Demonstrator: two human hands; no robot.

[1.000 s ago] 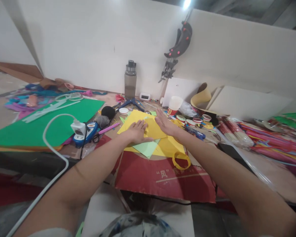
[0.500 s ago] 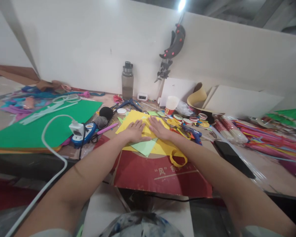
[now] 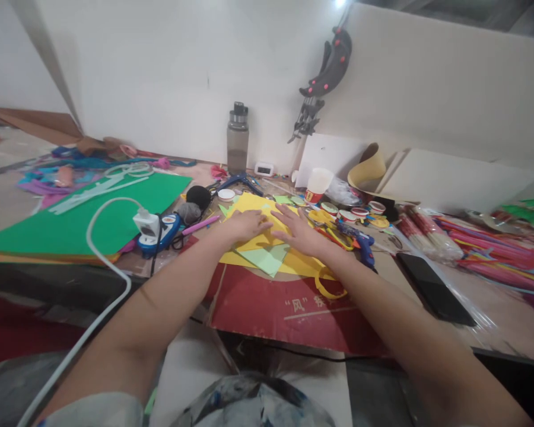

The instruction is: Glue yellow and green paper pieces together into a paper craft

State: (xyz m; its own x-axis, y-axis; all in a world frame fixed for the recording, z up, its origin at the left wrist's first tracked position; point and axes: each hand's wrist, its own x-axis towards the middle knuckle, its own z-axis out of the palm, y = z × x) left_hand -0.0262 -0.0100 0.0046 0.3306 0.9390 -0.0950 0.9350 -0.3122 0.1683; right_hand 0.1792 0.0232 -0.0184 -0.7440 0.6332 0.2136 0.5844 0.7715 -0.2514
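Note:
Yellow sheets of paper (image 3: 254,200) lie on a red printed board (image 3: 253,308) in front of me, with a pale green sheet (image 3: 270,261) among them. Over the left part of the yellow paper is my left hand (image 3: 250,226), its fingers stretched forward and holding nothing. My right hand (image 3: 297,230), fingers spread, is over the right part, close beside the left. Whether the palms touch the paper I cannot tell. A curled yellow paper strip (image 3: 327,290) lies by my right wrist.
Left are green sheets (image 3: 129,222), a blue power strip (image 3: 164,237) with a white cable, and a pink pen (image 3: 201,225). A bottle (image 3: 237,142) and paper cup (image 3: 317,185) stand behind. Right are a blue glue gun (image 3: 364,244), a phone (image 3: 434,287) and pipe cleaners (image 3: 493,249).
Both hands lay flatter on the yellow paper before; now they look slightly raised, with the right fingers more spread. The whole view has shifted a little.

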